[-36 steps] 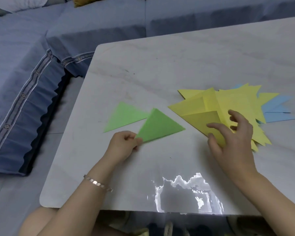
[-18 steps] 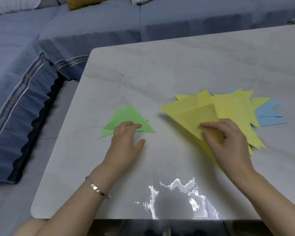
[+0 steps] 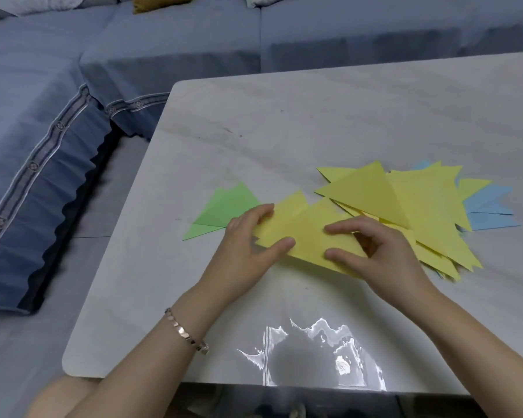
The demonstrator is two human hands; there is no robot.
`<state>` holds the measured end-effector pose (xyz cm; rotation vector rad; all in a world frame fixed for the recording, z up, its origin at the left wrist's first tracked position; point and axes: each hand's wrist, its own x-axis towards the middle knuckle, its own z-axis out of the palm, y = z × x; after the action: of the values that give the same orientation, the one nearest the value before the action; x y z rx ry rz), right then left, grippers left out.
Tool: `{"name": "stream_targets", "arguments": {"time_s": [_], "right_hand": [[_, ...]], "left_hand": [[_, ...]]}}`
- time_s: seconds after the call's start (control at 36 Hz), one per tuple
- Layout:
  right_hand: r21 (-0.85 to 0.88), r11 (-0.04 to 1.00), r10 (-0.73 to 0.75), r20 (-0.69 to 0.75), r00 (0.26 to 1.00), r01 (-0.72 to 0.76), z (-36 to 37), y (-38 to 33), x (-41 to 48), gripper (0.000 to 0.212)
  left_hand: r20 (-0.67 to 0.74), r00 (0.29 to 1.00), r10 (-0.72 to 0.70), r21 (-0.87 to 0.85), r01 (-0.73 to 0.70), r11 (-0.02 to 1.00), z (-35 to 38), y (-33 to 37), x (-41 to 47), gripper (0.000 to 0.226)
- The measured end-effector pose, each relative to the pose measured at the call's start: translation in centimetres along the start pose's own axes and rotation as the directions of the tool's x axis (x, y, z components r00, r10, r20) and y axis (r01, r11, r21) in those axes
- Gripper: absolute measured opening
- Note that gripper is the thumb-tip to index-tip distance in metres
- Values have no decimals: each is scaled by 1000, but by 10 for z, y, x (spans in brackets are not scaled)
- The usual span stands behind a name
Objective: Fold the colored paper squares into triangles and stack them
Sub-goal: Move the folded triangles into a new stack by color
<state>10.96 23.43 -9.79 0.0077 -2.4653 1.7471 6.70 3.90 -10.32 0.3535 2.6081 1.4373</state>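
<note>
Now | yellow sheet (image 3: 308, 236) lengthwise left-right, tips away | left fingers (image 3: 261, 213), right fingers (image 3: 341, 229) pinch it

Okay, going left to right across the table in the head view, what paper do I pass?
green triangles → near yellow sheet → yellow pile → blue paper

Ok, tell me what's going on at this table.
A person has both hands on one yellow sheet near the front of the table. The left hand grips its left edge; the right hand has fingers and thumb on top, pinching or pressing, unclear. Folded green triangles lie stacked to the left; a loose pile of yellow and blue paper sits to the right.
</note>
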Motion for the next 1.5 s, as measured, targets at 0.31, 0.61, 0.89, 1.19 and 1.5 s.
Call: {"name": "stream_targets", "arguments": {"time_s": [0.31, 0.61, 0.89, 1.19, 1.5], "right_hand": [[-162, 978, -111, 132, 985, 132, -15, 9, 1, 35], [-686, 724, -78, -190, 979, -75, -21, 28, 8, 17], [-586, 601, -272, 490, 828, 544, 81, 35, -31, 49], [-586, 608, -74, 630, 773, 536, 90, 54, -28, 66], [-685, 496, -169, 527, 833, 534, 63, 49, -33, 46]], "left_hand": [[-35, 980, -197, -61, 195, 979, -11, -25, 13, 19], [-291, 932, -218, -5, 227, 974, -26, -65, -22, 29], [-234, 966, -108, 109, 136, 985, 7, -62, -37, 26], [284, 957, 59, 515, -204, 833, 12, -73, -66, 49], [248, 969, -4, 801, -202, 563, -8, -71, -83, 60]]}}
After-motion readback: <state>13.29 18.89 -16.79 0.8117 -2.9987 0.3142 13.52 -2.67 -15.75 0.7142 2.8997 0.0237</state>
